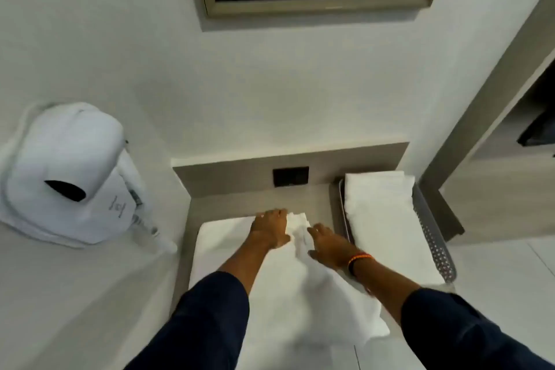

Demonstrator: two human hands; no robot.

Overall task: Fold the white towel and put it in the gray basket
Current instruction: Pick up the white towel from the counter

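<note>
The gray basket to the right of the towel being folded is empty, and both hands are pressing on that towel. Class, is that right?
Not quite. The head view shows the gray basket already holds a folded white towel; it is not empty. The rest stands: the left hand and right hand press on the towel being folded.
</note>
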